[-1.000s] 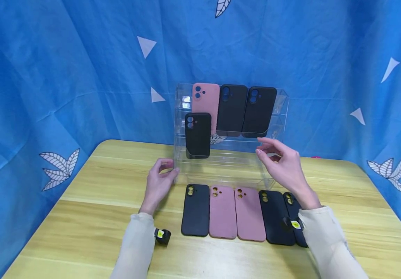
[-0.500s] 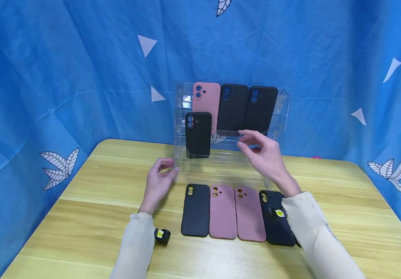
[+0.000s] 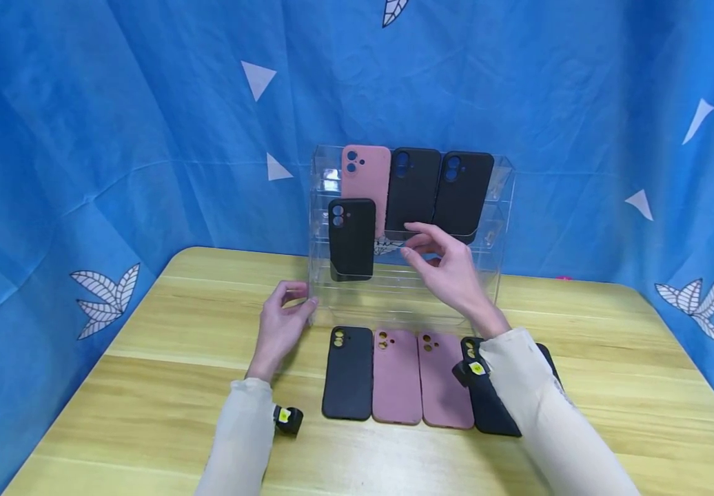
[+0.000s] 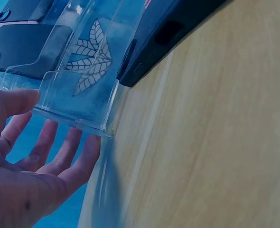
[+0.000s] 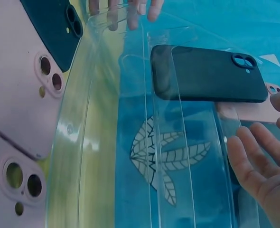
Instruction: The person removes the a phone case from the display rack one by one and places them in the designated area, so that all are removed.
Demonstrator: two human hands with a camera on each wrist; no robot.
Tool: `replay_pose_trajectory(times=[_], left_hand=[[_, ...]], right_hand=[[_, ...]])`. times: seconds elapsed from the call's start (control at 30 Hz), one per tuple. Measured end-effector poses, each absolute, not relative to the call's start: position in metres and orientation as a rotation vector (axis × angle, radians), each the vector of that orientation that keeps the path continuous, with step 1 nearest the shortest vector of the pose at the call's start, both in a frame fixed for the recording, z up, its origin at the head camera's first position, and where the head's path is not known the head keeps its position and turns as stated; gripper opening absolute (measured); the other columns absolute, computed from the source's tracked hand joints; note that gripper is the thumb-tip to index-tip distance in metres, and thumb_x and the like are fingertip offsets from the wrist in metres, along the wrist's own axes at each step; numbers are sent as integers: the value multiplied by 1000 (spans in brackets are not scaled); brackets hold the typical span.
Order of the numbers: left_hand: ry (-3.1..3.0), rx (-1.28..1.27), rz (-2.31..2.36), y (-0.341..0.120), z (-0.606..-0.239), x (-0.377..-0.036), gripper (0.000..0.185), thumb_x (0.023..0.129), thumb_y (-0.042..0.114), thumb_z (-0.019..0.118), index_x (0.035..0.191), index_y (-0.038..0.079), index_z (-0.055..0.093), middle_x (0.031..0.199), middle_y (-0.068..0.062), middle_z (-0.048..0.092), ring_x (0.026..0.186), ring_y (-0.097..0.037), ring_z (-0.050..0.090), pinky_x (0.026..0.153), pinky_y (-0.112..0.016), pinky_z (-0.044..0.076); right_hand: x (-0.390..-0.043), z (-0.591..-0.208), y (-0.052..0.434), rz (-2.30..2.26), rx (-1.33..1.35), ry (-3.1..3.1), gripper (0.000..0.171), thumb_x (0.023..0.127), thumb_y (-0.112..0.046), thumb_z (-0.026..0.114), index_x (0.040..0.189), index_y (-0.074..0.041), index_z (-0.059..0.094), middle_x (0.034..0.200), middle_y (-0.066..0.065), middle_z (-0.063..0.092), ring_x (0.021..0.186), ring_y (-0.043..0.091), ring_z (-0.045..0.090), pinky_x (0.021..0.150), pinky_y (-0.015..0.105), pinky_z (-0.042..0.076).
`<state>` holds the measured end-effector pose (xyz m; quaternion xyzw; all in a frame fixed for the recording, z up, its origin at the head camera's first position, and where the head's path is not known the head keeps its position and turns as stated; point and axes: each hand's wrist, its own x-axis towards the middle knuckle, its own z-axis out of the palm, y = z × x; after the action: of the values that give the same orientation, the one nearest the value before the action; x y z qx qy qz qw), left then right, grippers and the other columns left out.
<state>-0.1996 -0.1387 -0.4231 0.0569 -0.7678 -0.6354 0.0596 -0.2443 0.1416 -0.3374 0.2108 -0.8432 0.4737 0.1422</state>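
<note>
A clear acrylic tiered stand (image 3: pixel 498 227) stands on the wooden table (image 3: pixel 146 386). Its top tier holds a pink case (image 3: pixel 366 176) and two black cases (image 3: pixel 413 186); a lower tier holds one black case (image 3: pixel 352 238). My left hand (image 3: pixel 298 295) touches the stand's lower left corner, fingers fairly straight in the left wrist view (image 4: pixel 31 156). My right hand (image 3: pixel 415 244) hovers empty in front of the stand's middle, fingers loosely curled. In the right wrist view the right hand (image 5: pixel 258 166) is near the lower black case (image 5: pixel 206 73).
Flat in front of the stand lie a black case (image 3: pixel 347 372), two pink cases (image 3: pixel 397 375) and more black cases (image 3: pixel 493 406), partly under my right forearm. A blue patterned cloth (image 3: pixel 146 138) hangs behind and at both sides.
My right hand has moved left along the stand's front, from its right end to its middle. The left hand has stayed at the corner.
</note>
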Motion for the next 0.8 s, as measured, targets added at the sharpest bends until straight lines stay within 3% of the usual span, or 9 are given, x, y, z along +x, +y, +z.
replay_pose_trajectory(times=[0.27,0.5,0.8], left_hand=[[-2317,186,-1932,-138,-423,-199,31,96,14,70,125,10,60,131,-15,61,119,-36,66,88,-41,61],[-2304,191,-1926,-138,-423,-199,30,95,14,70,124,10,61,130,-15,62,118,-36,67,87,-41,61],[-2311,196,-1926,-137,-424,-199,30,96,15,70,124,10,61,131,-15,62,119,-37,67,89,-43,61]], right_hand=[[-254,-333,131,1439,664,-2418,46,99,-17,68,143,-15,57,115,11,73,102,26,74,81,32,60],[-263,-329,118,1481,675,-2453,53,99,-20,67,150,-22,50,116,10,72,100,24,73,86,45,62],[-269,-326,106,1467,742,-2491,63,100,-21,67,155,-32,41,115,13,70,102,29,73,95,48,59]])
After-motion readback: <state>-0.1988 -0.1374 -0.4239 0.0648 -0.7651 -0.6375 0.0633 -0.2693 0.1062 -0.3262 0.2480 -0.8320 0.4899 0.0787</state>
